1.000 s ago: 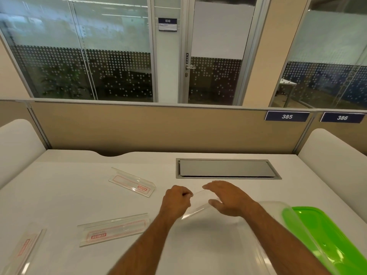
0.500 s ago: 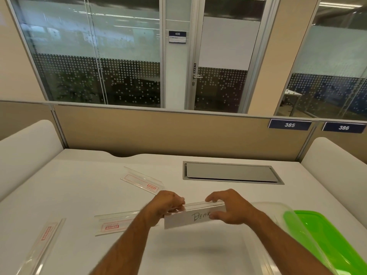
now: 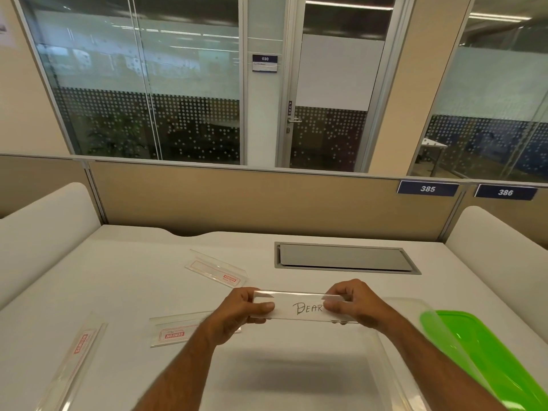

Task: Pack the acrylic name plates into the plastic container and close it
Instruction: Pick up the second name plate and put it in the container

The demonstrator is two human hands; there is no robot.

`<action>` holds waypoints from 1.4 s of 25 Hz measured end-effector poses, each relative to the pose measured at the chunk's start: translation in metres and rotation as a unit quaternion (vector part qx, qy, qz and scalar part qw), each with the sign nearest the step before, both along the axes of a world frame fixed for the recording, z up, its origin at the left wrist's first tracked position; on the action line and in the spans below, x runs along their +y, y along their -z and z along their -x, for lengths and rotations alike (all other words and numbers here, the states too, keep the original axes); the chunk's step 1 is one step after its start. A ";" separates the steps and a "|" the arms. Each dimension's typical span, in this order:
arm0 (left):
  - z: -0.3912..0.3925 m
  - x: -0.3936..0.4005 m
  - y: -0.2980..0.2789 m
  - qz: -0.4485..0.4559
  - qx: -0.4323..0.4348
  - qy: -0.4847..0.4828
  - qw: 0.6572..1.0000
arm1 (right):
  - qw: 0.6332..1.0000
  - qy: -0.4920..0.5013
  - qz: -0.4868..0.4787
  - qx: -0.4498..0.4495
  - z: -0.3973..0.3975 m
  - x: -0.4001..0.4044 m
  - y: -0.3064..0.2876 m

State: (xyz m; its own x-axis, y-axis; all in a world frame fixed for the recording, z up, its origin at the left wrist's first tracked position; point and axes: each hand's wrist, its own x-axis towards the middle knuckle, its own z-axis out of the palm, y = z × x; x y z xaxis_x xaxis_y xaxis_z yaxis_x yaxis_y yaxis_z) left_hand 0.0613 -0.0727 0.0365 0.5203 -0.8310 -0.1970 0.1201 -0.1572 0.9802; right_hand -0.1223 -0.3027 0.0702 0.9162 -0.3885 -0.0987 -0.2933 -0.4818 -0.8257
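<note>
I hold a clear acrylic name plate (image 3: pixel 299 307) with a white card reading "DEAR" level in front of me. My left hand (image 3: pixel 241 311) pinches its left end and my right hand (image 3: pixel 354 304) pinches its right end. It hangs above the far edge of the clear plastic container (image 3: pixel 394 360), which stands open on the desk below my arms. Three more name plates lie flat on the desk: one (image 3: pixel 216 268) beyond my left hand, one (image 3: pixel 175 332) just left of my left wrist, one (image 3: pixel 77 354) at the near left.
The green lid (image 3: pixel 486 351) lies right of the container near the desk's right edge. A grey cable hatch (image 3: pixel 344 258) is set into the white desk (image 3: pixel 118 292) at the back. Beige partitions and white side panels enclose the desk.
Both hands have lifted the name plate off the desk and turned it upright and level, so its "DEAR" card faces me. The other plates have not moved.
</note>
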 end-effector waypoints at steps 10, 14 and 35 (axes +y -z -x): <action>0.006 0.002 0.006 0.024 -0.005 -0.030 0.999 | 0.999 -0.040 0.021 0.025 0.003 0.002 -0.007; 0.007 0.002 0.007 0.039 -0.003 -0.027 0.999 | 0.992 -0.076 0.068 0.079 0.005 0.004 -0.013; 0.071 -0.002 0.103 -0.353 -0.486 0.044 0.798 | 0.890 0.373 0.244 0.098 0.131 -0.027 -0.007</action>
